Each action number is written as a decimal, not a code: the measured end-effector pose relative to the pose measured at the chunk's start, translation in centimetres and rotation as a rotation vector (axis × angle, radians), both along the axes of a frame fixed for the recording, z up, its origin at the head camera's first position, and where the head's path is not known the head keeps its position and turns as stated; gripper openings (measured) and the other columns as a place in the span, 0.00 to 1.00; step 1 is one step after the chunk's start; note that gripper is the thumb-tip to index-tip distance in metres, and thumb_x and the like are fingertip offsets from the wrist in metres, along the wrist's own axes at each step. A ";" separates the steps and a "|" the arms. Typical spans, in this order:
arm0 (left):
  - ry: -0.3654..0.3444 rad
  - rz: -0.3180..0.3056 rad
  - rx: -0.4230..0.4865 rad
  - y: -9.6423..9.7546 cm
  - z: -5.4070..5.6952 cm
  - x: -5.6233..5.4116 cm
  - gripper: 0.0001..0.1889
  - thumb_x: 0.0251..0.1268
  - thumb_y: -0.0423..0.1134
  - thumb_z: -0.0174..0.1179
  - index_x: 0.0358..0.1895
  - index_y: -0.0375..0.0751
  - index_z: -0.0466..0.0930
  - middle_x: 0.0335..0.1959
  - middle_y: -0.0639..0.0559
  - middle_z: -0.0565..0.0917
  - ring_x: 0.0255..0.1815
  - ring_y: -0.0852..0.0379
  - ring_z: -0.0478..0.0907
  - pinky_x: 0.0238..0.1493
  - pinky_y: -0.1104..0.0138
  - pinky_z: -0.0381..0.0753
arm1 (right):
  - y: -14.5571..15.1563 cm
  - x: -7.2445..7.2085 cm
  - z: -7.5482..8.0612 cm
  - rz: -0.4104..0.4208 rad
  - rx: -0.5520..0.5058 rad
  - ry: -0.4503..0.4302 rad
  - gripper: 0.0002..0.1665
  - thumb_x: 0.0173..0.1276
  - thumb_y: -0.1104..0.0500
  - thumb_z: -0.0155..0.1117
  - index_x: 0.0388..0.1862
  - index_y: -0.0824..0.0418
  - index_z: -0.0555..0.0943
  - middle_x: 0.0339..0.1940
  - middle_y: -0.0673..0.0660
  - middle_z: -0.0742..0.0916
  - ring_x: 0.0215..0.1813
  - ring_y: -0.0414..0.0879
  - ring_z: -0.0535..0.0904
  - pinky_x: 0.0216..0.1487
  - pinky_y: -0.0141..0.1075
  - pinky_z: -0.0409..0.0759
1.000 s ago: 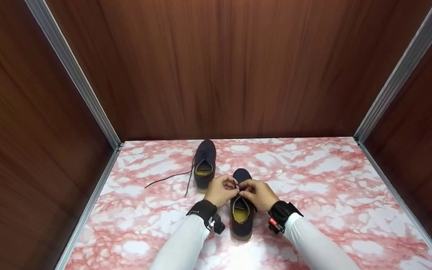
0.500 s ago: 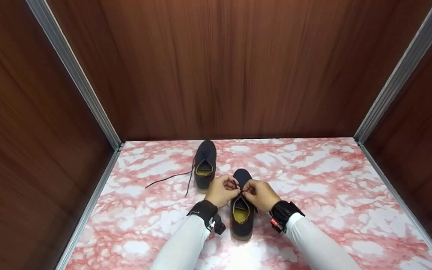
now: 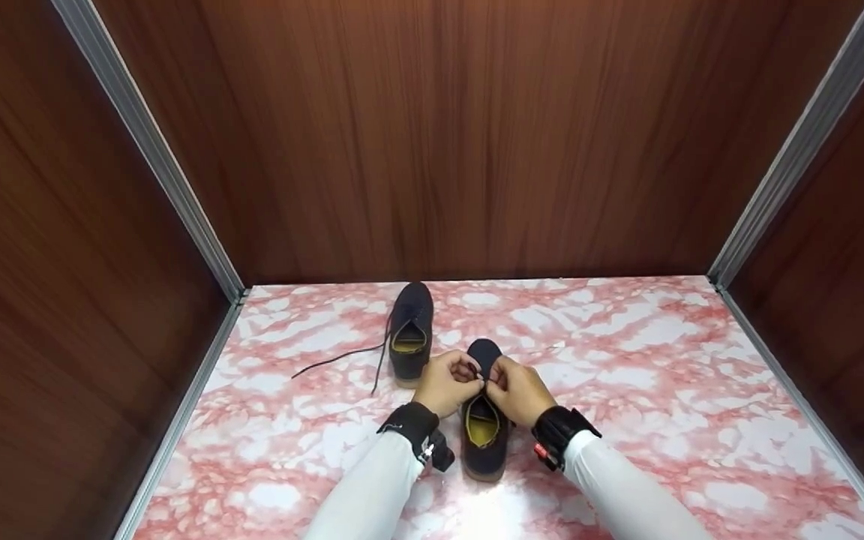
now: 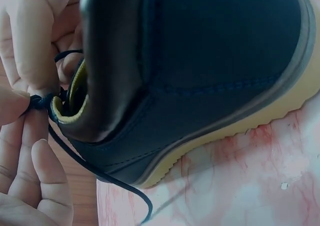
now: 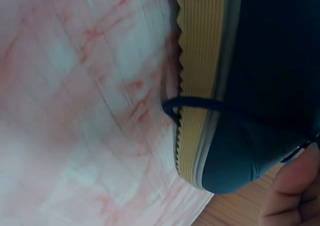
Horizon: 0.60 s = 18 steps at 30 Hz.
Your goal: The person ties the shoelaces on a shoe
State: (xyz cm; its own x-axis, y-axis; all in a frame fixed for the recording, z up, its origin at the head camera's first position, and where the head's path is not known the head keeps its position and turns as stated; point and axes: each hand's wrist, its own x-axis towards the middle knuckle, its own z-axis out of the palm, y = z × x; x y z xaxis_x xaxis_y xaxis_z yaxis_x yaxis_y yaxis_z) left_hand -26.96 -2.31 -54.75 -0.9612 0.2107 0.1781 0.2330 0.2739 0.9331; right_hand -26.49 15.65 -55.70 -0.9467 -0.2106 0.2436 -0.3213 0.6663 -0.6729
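A dark navy lace-up shoe (image 3: 485,461) with a yellow lining stands on the surface, toe pointing away. Over its lacing, my left hand (image 3: 441,387) pinches a dark shoelace (image 4: 101,174) between thumb and curled fingers. My right hand (image 3: 526,394) pinches lace at the same spot, its fingertips almost meeting those of the left. In the left wrist view a small knot or loop (image 4: 42,102) sits between the fingers at the shoe's collar. One lace end hangs down the shoe's side there. The right wrist view shows the tan ridged sole (image 5: 200,51) and only a few fingers.
A matching shoe (image 3: 409,367) stands farther back on the left, its loose lace (image 3: 340,357) trailing leftward. A red-and-white marbled surface (image 3: 664,435) lies beneath. Brown wood-grain panels (image 3: 432,142) with grey metal corner strips (image 3: 154,150) enclose the back and sides.
The fingers of my right hand have shifted slightly at the lacing, with thumb and index finger drawn closer together. My left hand keeps its pinch nearly in place. Both shoes stay where they were.
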 end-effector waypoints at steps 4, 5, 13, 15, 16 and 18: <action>0.008 0.007 -0.013 0.1 -0.1 0.0 0.09 0.54 0.28 0.73 0.38 0.36 0.85 0.32 0.43 0.90 0.30 0.66 0.82 0.36 0.77 0.80 | -0.1 0.1 -0.3 0.001 -0.006 -0.014 0.10 0.64 0.65 0.67 0.29 0.55 0.74 0.19 0.44 0.76 0.23 0.36 0.71 0.27 0.29 0.68; 0.009 0.009 -0.014 0.1 -0.1 0.0 0.09 0.54 0.28 0.73 0.38 0.36 0.85 0.32 0.43 0.90 0.30 0.66 0.81 0.36 0.77 0.80 | -0.1 0.1 -0.4 0.005 -0.005 -0.011 0.11 0.65 0.64 0.67 0.29 0.55 0.74 0.19 0.44 0.75 0.23 0.36 0.70 0.27 0.29 0.68; 0.009 0.014 -0.022 0.0 -0.2 0.1 0.09 0.54 0.29 0.74 0.38 0.38 0.85 0.31 0.46 0.90 0.30 0.67 0.81 0.37 0.76 0.80 | 0.2 0.1 -0.6 0.023 -0.046 -0.038 0.11 0.70 0.64 0.68 0.33 0.56 0.74 0.21 0.45 0.75 0.24 0.37 0.70 0.29 0.29 0.67; 0.008 0.010 -0.024 0.0 -0.3 0.2 0.09 0.54 0.29 0.74 0.37 0.37 0.84 0.31 0.46 0.90 0.29 0.67 0.82 0.36 0.76 0.81 | 0.3 0.1 -0.5 0.034 -0.072 -0.055 0.11 0.70 0.65 0.69 0.35 0.57 0.75 0.23 0.47 0.78 0.26 0.36 0.72 0.30 0.29 0.69; 0.004 0.009 -0.023 0.0 -0.3 0.2 0.09 0.54 0.30 0.74 0.37 0.37 0.84 0.31 0.46 0.90 0.29 0.67 0.81 0.36 0.76 0.81 | 0.5 0.1 -0.5 0.043 -0.082 -0.065 0.10 0.70 0.65 0.69 0.35 0.57 0.76 0.24 0.48 0.79 0.27 0.36 0.73 0.31 0.29 0.70; 0.001 0.006 -0.021 0.1 -0.3 0.2 0.08 0.54 0.29 0.73 0.37 0.37 0.85 0.31 0.46 0.90 0.29 0.67 0.81 0.36 0.76 0.81 | 0.7 0.2 -0.3 0.068 -0.102 -0.100 0.07 0.70 0.65 0.69 0.38 0.58 0.78 0.26 0.49 0.82 0.27 0.36 0.75 0.32 0.28 0.72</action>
